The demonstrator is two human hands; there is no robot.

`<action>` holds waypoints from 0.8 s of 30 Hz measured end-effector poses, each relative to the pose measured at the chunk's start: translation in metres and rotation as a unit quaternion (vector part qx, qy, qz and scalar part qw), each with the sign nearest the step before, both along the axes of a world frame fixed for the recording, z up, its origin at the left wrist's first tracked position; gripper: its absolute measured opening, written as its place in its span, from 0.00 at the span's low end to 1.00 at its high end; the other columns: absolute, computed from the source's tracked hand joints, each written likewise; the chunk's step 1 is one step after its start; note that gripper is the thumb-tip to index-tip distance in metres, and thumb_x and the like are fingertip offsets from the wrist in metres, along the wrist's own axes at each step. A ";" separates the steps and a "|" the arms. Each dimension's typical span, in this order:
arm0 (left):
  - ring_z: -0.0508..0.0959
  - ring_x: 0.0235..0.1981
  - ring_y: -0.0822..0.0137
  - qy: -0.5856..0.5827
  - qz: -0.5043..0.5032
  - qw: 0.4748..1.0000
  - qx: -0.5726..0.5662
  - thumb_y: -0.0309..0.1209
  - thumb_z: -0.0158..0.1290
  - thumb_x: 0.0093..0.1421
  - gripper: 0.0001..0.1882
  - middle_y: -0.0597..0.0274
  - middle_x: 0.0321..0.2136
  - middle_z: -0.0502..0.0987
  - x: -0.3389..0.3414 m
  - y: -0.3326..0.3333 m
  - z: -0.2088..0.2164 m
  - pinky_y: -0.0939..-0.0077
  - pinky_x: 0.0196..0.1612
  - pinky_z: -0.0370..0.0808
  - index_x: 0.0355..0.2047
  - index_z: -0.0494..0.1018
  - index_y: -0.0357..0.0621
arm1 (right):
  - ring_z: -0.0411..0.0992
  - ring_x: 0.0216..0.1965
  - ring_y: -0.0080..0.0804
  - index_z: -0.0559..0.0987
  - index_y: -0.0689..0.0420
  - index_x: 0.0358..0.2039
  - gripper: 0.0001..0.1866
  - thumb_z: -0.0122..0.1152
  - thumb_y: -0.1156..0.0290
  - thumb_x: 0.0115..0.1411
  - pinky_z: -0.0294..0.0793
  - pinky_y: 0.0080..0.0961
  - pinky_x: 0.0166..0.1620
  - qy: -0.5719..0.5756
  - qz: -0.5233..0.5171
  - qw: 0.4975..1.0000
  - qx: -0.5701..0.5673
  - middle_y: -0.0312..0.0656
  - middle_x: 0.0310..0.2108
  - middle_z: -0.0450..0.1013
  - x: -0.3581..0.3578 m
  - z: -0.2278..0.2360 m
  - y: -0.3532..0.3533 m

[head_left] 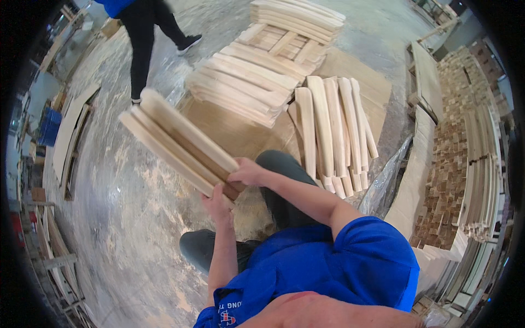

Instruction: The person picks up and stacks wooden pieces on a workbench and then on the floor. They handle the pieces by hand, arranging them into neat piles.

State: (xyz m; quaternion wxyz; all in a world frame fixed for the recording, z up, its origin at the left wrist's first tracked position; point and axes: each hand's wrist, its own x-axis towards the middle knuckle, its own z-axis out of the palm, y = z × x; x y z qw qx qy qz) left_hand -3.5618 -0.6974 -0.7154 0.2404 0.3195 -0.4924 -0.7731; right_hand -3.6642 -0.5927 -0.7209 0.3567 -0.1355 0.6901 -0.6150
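Note:
A small bundle of pale wooden slats (175,143) with rounded far ends is held out in front of me, slanting up to the left. My left hand (217,206) is closed round the near end at the lower side. On the upper side of that same end, my right hand (249,172) grips the slats. Their far ends are slightly blurred. To the right of the bundle, a loose pile of similar slats (334,128) lies fanned over cardboard. Beyond it, more slats are laid in a stacked row (246,76).
Brown cardboard (358,82) lies under the piles, with clear plastic sheeting (385,183) beside it. A tall stack of wood blocks (445,164) rises at the right. Another person's legs (145,38) are at the far left. Flat boards (74,136) lean along the left.

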 end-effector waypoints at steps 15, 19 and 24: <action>0.73 0.39 0.64 -0.018 -0.423 0.905 -0.037 0.27 0.55 0.49 0.23 0.54 0.40 0.71 -0.078 0.279 -0.011 0.72 0.43 0.70 0.45 0.62 0.34 | 0.72 0.37 0.31 0.71 0.67 0.44 0.25 0.60 0.69 0.44 0.70 0.24 0.43 0.084 -0.357 0.913 0.178 0.46 0.34 0.74 0.021 0.015 0.315; 0.71 0.46 0.56 -0.122 -0.526 0.827 -0.154 0.31 0.58 0.46 0.38 0.47 0.45 0.68 -0.085 0.284 -0.059 0.67 0.49 0.68 0.55 0.51 0.35 | 0.65 0.50 0.47 0.66 0.65 0.50 0.35 0.63 0.66 0.39 0.65 0.36 0.52 0.157 -0.230 0.880 0.384 0.54 0.50 0.65 0.015 -0.015 0.344; 0.68 0.49 0.57 -0.139 -0.563 0.805 -0.125 0.31 0.58 0.47 0.49 0.44 0.52 0.63 -0.157 0.285 -0.027 0.66 0.51 0.66 0.63 0.39 0.38 | 0.50 0.61 0.47 0.53 0.56 0.61 0.47 0.63 0.61 0.39 0.58 0.47 0.57 0.134 -0.196 0.873 0.426 0.44 0.60 0.51 0.001 -0.036 0.374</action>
